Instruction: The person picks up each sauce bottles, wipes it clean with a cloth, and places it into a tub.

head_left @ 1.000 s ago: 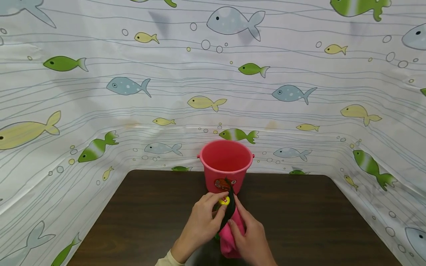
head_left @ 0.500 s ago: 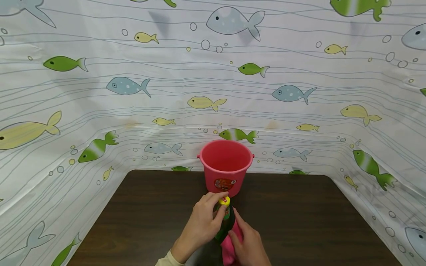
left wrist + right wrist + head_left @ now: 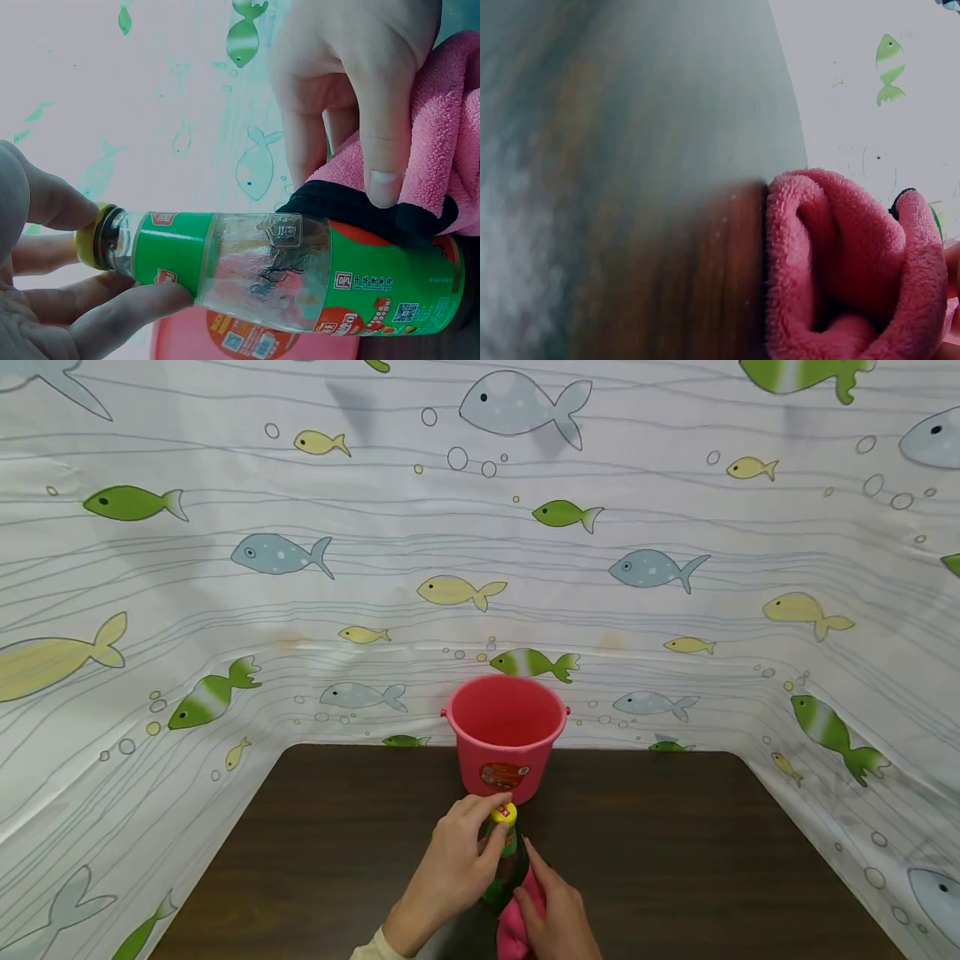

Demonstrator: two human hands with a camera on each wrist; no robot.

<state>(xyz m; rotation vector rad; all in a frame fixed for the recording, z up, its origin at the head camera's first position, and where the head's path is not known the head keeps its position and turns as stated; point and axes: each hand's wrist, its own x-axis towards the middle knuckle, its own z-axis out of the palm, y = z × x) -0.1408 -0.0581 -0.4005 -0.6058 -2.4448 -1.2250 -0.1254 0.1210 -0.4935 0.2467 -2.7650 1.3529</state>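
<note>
My left hand (image 3: 453,864) holds a clear glass bottle (image 3: 262,270) by its yellow cap (image 3: 505,813) and neck, thumb and fingers around the top. Green and red labels wrap the bottle; in the head view it stands upright or nearly so. A fluffy pink cloth (image 3: 513,927) with a dark edge is in my right hand (image 3: 558,906). That hand pinches the cloth and presses it against the lower side of the bottle, as the left wrist view shows. In the right wrist view the bunched cloth (image 3: 855,255) hides most of the right hand.
Behind the hands, a pink bucket (image 3: 472,760) with a red sticker stands on the dark wooden table (image 3: 675,843). A white fish-patterned sheet (image 3: 405,535) hangs around the back and sides of the table.
My right hand and the cloth have moved down along the bottle; the dark cloth edge that rose beside the cap is now lower. The left hand keeps its hold on the cap.
</note>
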